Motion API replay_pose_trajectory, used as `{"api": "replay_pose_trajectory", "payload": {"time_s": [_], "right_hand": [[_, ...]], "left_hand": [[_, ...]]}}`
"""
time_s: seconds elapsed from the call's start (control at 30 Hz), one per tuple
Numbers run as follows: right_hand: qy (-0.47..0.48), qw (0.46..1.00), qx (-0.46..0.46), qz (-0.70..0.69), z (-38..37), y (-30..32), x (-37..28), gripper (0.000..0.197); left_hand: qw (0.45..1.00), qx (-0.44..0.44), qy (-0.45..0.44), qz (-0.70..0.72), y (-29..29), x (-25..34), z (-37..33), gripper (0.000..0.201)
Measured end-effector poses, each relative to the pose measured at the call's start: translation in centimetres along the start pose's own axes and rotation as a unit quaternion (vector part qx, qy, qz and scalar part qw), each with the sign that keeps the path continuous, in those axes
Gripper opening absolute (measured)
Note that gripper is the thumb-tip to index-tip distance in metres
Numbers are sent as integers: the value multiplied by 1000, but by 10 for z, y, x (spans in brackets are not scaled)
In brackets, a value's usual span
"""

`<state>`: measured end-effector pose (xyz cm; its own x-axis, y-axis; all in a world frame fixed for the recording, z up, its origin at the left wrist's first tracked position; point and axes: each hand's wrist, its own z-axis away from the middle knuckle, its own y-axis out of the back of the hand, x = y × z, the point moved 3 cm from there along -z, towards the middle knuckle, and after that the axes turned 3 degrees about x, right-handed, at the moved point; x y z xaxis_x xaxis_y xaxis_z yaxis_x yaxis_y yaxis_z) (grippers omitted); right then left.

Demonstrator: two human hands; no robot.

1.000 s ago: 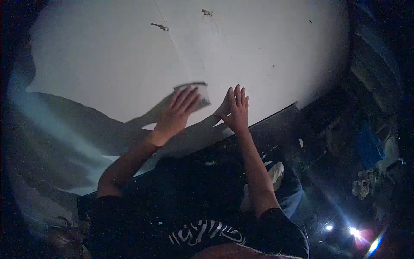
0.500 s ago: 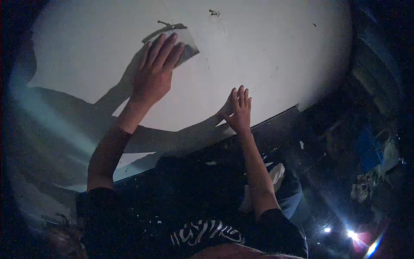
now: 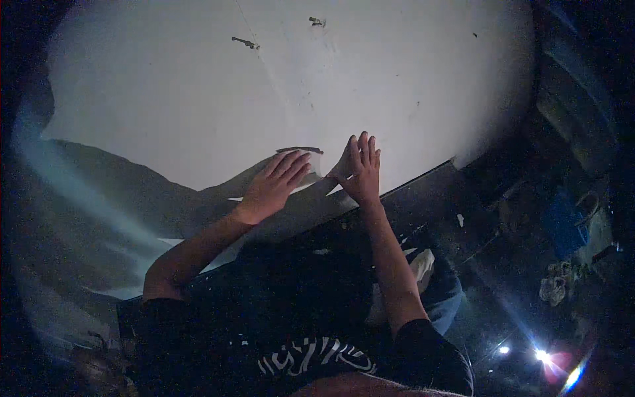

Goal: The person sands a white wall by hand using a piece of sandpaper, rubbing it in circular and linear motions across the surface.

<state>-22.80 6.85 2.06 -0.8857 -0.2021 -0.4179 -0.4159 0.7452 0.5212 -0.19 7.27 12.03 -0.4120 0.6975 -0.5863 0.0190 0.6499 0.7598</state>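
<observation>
A broad, smooth white panel (image 3: 198, 106) fills the upper part of the head view. My left hand (image 3: 274, 182) presses a thin pale sheet (image 3: 317, 161) against it, near the panel's lower edge. The fingers lie over the sheet and hide most of it; its dark upper edge and right corner show. I cannot tell what the sheet is made of. Just to the right, my right hand (image 3: 362, 178) rests on the panel with its fingers stretched and thumb out, holding nothing. Long shadows of both arms fall across the panel.
Dark marks, one long (image 3: 245, 42) and one smaller (image 3: 317, 22), sit on the upper panel. In the gloom at the right are a blue object (image 3: 565, 228) and a pale crumpled bundle (image 3: 554, 284). A bright lamp (image 3: 542, 356) shines at the lower right.
My left hand has come down and to the right along the panel, bringing the sheet with it, close to my right hand. The right hand stays nearly where it was.
</observation>
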Motion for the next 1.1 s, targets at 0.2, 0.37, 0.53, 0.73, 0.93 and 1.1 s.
{"api": "replay_pose_trajectory", "payload": {"time_s": [0.2, 0.37, 0.53, 0.73, 0.93, 1.1], "right_hand": [[-6, 1000, -18, 19, -1, -3, 2, 112], [-4, 1000, 0, 18, 0, -5, 3, 117], [-1, 1000, -9, 5, 0, -1, 3, 118], [1, 1000, -17, -5, 0, 1, 2, 116], [-3, 1000, -6, 4, 0, -3, 4, 118], [-2, 1000, -3, -1, 1, -4, 3, 118]], "left_hand": [[995, 58, 56, -61, 41, -55, -29, 59], [982, 147, 92, -73, 80, -86, -48, 62], [989, 112, 65, -74, 44, -49, -41, 61], [999, -6, -13, 40, -16, 10, 5, 57], [999, -5, 3, -37, 11, -18, -5, 55], [986, 108, 110, -60, 68, -69, -37, 57]]}}
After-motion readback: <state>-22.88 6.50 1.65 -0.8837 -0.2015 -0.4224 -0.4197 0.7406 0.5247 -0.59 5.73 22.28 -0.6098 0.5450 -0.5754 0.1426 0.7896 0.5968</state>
